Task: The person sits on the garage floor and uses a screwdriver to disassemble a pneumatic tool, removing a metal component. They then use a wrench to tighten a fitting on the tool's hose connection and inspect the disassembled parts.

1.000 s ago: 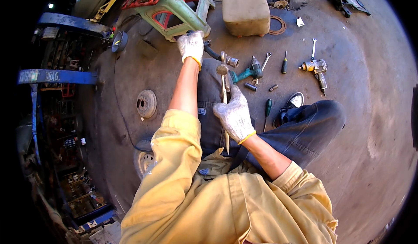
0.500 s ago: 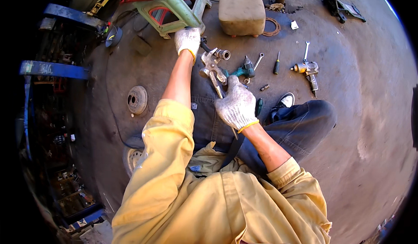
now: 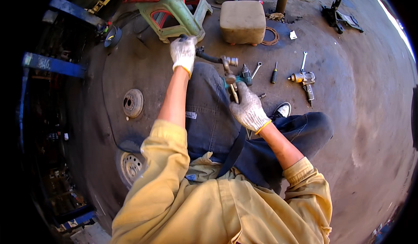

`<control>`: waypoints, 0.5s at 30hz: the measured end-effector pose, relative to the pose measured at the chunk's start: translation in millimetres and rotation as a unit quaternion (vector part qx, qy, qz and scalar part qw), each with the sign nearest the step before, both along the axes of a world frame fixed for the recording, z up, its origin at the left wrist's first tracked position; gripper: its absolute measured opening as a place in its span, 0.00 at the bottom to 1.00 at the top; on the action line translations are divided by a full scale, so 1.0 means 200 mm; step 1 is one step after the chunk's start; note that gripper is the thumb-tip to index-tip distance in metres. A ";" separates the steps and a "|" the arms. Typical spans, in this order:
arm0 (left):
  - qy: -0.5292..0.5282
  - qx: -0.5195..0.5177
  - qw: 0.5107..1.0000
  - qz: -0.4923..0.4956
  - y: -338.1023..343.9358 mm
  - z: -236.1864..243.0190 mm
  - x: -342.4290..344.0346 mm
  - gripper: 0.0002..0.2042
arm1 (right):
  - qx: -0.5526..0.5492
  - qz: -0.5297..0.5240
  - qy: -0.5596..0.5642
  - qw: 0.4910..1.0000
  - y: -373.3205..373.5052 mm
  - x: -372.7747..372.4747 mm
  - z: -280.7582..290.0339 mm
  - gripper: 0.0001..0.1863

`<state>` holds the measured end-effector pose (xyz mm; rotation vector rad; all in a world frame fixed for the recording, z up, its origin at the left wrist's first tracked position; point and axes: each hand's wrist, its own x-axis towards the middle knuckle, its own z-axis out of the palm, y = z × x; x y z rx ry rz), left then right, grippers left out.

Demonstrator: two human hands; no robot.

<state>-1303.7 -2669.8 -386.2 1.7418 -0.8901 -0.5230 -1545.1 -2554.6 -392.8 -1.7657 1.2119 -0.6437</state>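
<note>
My left hand [image 3: 183,53], in a white knit glove, is closed around a dark curved metal part [image 3: 210,58]. This part has a shiny cylindrical end pointing right. In my gloved right hand [image 3: 249,110] is a hammer [image 3: 235,94], gripped by its handle. The hammer's head is close to the part's cylindrical end; I cannot tell whether they touch. Behind the hammer lies a teal and black power tool [image 3: 246,75], partly hidden. Beside it are a combination wrench [image 3: 257,70] and a small dark socket-like piece [image 3: 262,96].
Right of my hands lie a screwdriver [image 3: 274,73], another wrench [image 3: 304,62] and an impact wrench [image 3: 306,78]. Ahead stand a green plastic stool [image 3: 194,23] and a padded stool [image 3: 242,20]. On the left are a rusty hub-shaped part [image 3: 133,103], a wheel [image 3: 130,166] and a blue rack [image 3: 54,64].
The hammer has moved right and turned, its head now by the part's cylindrical end. My right hand has shifted right and down; my left hand moved slightly left and down with the part.
</note>
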 end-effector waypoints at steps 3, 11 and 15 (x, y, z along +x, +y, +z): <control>-0.087 -0.007 0.996 0.005 0.04 0.00 -0.03 0.08 | 0.117 0.074 -0.146 0.980 0.02 -0.02 -0.21 0.26; 0.061 -0.094 0.994 0.013 0.19 -0.02 0.01 0.08 | 0.307 0.106 -0.377 0.867 0.00 -0.20 -0.43 0.27; 0.044 -0.098 0.994 0.011 0.27 -0.04 0.06 0.09 | 0.422 -0.119 -0.358 0.824 -0.12 -0.17 -0.52 0.12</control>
